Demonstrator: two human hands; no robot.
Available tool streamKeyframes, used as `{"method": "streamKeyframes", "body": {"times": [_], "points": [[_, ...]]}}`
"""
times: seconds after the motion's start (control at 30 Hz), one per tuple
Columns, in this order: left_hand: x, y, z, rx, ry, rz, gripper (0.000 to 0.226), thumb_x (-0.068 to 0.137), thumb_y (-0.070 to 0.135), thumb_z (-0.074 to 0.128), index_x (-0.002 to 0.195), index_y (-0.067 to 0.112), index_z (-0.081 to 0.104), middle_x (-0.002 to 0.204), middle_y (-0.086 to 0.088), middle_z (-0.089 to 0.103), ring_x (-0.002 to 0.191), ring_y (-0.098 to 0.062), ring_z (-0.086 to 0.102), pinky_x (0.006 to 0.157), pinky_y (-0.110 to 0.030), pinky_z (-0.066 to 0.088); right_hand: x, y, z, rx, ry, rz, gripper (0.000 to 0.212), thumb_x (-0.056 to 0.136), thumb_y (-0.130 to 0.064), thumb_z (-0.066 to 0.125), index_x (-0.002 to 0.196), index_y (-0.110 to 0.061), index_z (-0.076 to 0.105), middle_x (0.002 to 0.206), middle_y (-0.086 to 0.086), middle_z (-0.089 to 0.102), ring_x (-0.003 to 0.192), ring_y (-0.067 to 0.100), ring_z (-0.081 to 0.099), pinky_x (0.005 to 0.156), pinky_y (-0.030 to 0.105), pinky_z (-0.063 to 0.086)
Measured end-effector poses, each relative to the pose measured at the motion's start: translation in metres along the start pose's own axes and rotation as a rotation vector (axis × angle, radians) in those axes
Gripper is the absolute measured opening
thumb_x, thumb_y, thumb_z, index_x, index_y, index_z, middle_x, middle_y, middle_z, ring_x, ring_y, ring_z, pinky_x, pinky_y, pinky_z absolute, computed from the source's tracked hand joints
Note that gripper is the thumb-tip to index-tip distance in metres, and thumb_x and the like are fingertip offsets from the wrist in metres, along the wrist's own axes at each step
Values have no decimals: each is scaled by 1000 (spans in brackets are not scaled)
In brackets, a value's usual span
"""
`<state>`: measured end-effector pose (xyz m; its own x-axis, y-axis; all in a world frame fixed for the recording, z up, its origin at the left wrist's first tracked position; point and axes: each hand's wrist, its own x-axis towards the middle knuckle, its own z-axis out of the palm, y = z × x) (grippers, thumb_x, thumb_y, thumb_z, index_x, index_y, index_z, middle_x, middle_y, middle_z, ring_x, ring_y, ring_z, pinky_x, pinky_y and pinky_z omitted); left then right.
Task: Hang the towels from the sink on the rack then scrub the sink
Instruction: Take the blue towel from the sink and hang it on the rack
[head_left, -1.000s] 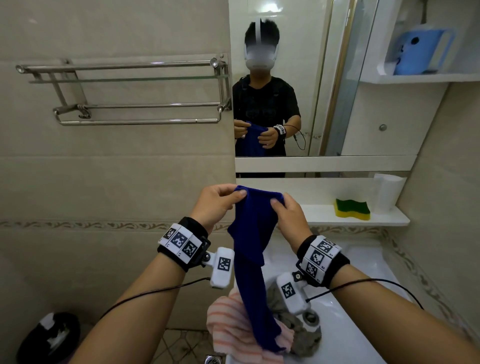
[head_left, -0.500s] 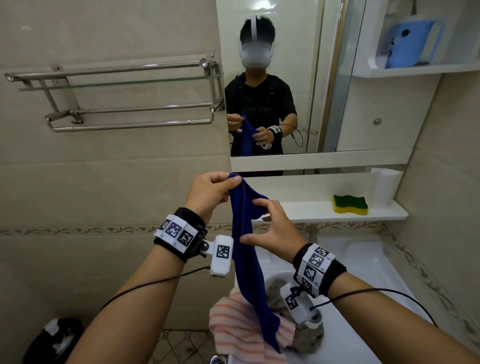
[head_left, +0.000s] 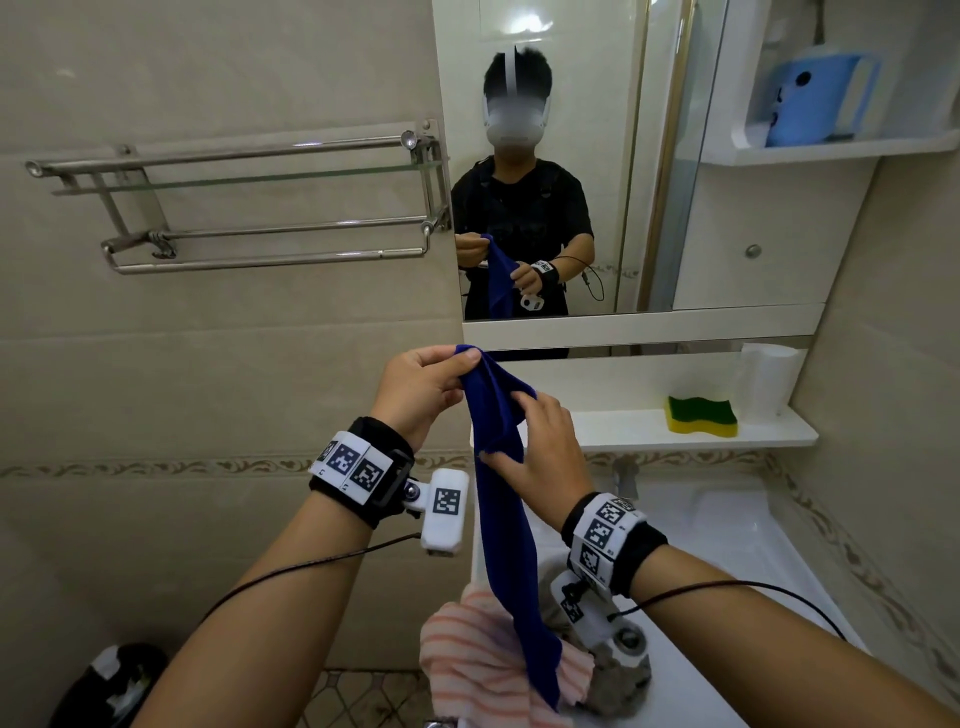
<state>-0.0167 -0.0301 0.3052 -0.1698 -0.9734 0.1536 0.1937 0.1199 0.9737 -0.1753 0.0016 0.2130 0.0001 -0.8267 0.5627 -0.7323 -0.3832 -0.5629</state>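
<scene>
Towels first: your blue towel (head_left: 501, 514) hangs as a long strip down the centre of the frame, its top corner pinched between the thumb and fingers of your left hand (head_left: 423, 387), while your right hand (head_left: 540, 452) grasps its edge just below, fingers curled around the fabric. Its lower end drapes over the striped pink towel (head_left: 472, 660) heaped at the sink's front rim, bottom centre, with a grey towel (head_left: 618, 686) bunched just beside it to the right. Largest of the fixtures, the white sink (head_left: 727, 545) fills the lower right. Up in the upper left, the metal rack (head_left: 249, 202) is mounted on the tiled wall, its bars bare. At centre right, a green and yellow sponge (head_left: 701, 414) lies on the white shelf (head_left: 649, 431), well apart from your hands.
</scene>
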Motion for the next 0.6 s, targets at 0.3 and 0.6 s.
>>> {"method": "streamKeyframes", "body": {"times": [0.3, 0.6], "points": [[-3, 6, -22, 53, 29, 37, 16, 87, 4, 70, 101, 11, 72, 78, 1, 76, 77, -12, 72, 69, -21, 56, 10, 11, -16, 579, 50, 204, 15, 97, -19, 56, 102, -21, 71, 94, 0, 72, 89, 12, 68, 70, 27, 56], [-13, 2, -41, 316, -25, 88, 27, 90, 9, 68, 113, 23, 70, 76, 3, 69, 81, -15, 66, 74, -29, 53, 25, 13, -42, 552, -45, 152, 30, 95, -13, 58, 88, -39, 73, 90, -10, 74, 87, 5, 67, 73, 19, 54]]}}
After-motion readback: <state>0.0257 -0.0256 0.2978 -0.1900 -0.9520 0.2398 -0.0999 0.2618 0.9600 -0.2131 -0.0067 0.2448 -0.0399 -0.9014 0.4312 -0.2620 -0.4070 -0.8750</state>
